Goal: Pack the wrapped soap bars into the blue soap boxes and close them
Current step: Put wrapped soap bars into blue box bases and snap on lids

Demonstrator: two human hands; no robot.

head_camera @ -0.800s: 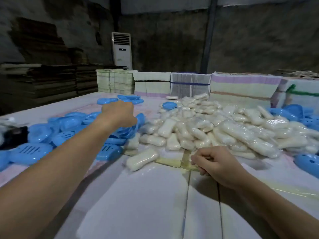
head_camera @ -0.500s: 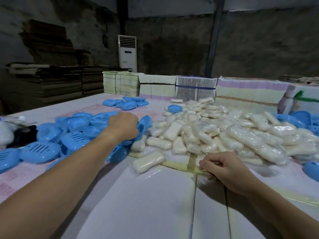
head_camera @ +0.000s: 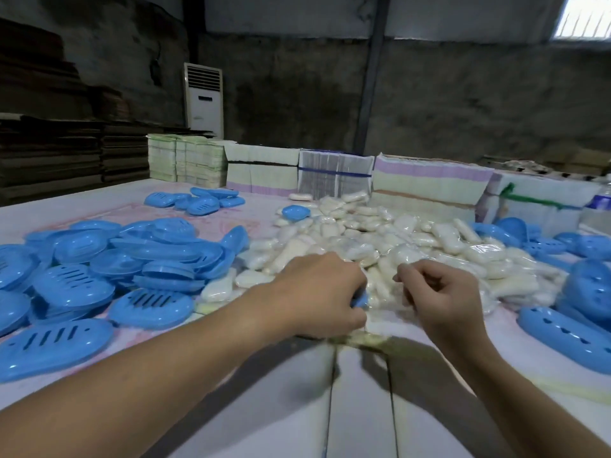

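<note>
Head view: the left hand is curled over a blue box, of which only a small edge shows under the fingers at the near edge of the soap pile. The right hand is just beside it, fingers curled with thumb and forefinger close together over the pile's near edge; whether they pinch a wrapper or a soap bar, I cannot tell. The two hands are near each other but apart, with wrapped white bars showing in the gap between them.

The soap pile spreads across the middle of the table, beyond both hands. A heap of blue lids, some slotted, lies left of the left forearm, touching the pile's left edge. A smaller group of blue pieces lies farther back on the left, and one blue piece rests on the pile's far left side. More blue boxes lie to the right of the right hand. Stacks of flat cartons line the table's far edge.
</note>
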